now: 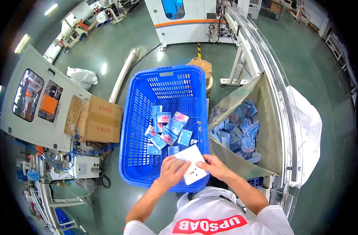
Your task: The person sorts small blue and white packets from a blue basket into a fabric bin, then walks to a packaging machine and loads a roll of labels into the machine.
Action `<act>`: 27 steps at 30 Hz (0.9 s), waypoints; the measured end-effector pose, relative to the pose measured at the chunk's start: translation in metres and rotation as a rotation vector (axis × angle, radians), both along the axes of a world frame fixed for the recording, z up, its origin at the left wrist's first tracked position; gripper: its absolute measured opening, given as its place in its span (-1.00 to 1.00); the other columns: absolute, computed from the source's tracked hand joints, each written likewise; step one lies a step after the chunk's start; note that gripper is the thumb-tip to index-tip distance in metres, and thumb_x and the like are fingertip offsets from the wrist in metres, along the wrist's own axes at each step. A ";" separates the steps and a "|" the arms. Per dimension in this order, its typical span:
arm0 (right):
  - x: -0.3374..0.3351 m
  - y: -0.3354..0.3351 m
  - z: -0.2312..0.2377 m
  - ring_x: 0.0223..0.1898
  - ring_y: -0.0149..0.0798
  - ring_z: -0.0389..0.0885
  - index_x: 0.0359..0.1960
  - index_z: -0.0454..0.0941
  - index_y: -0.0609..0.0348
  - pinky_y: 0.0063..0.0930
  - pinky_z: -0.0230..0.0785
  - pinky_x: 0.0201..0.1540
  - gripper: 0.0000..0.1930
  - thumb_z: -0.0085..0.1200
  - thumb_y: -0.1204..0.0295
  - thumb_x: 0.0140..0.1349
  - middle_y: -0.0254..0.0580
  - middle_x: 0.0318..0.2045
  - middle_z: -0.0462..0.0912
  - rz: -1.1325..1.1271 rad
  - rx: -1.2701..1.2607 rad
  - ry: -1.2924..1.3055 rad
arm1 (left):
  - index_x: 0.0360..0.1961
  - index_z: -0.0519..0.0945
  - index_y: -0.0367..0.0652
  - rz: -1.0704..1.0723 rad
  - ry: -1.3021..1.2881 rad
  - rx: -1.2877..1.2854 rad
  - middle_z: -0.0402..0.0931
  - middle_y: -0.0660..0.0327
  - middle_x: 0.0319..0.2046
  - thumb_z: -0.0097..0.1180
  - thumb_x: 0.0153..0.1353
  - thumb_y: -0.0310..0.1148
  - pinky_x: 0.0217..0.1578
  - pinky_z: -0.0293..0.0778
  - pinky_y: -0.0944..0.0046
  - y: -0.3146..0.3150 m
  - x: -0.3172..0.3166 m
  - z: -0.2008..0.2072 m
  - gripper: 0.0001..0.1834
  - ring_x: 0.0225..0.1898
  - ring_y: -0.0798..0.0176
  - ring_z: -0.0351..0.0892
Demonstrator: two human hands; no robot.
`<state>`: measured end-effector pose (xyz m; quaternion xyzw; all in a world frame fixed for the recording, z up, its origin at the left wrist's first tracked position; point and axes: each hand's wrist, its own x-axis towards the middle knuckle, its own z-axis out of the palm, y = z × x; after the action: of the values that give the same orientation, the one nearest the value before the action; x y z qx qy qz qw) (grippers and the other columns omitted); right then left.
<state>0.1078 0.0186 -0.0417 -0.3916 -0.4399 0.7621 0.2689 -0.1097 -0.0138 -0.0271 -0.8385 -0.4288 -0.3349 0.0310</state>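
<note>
A white, roughly square flat packet [195,156] with small dark and coloured marks is held between my two hands, over the near right corner of a blue plastic basket [126,129]. My left hand [173,170] grips its left edge, fingertips lying over its face. On the other edge, my right hand [215,166] pinches it, thumb on top and the other fingers partly hidden. Below and beyond the packet, several small blue-and-white packets with pink round pictures [174,127] lie loose on the basket's floor.
Right of the basket, a grey-green cloth chute [261,96] holds a heap of blue packets [241,131] beneath a long conveyor rail [261,43]. A cardboard box [100,119] and a white machine cabinet [38,100] stand left. A white roll [124,74] lies beyond.
</note>
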 end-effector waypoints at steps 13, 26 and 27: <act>0.062 -0.005 0.058 -0.23 -0.05 0.61 -0.06 0.45 0.29 -0.30 0.44 -0.15 -0.62 0.12 0.31 0.15 0.01 -0.25 0.60 0.369 0.996 -0.568 | -0.03 0.47 -0.29 -0.104 -0.288 -0.863 0.52 0.05 -0.15 0.37 -0.04 -0.23 -0.16 0.44 0.21 -0.008 0.058 0.041 -0.43 -0.18 0.11 0.54; 0.075 -0.068 0.019 -0.61 -0.11 0.55 -0.50 0.47 0.33 -0.29 0.37 -0.52 -0.59 0.18 0.14 0.15 0.01 -0.61 0.56 -0.377 0.589 -0.574 | -0.10 0.51 -0.34 0.162 -0.761 -0.898 0.62 0.04 -0.31 0.16 0.19 -0.25 -0.27 0.51 0.21 -0.040 0.126 0.009 -0.62 -0.30 0.19 0.63; 0.075 -0.068 0.019 -0.62 -0.04 0.54 -0.54 0.45 0.32 -0.26 0.36 -0.55 -0.58 0.17 0.13 0.15 0.04 -0.63 0.55 -0.404 0.660 -0.625 | -0.15 0.53 -0.33 0.204 -0.633 -0.849 0.62 -0.01 -0.38 0.13 0.20 -0.19 -0.32 0.51 0.16 -0.041 0.129 0.015 -0.62 -0.36 0.09 0.64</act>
<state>0.1824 -0.0496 -0.0226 -0.5728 -0.6325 0.3610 0.3762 0.0193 -0.0550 -0.0120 -0.5896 -0.5940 -0.3638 -0.4089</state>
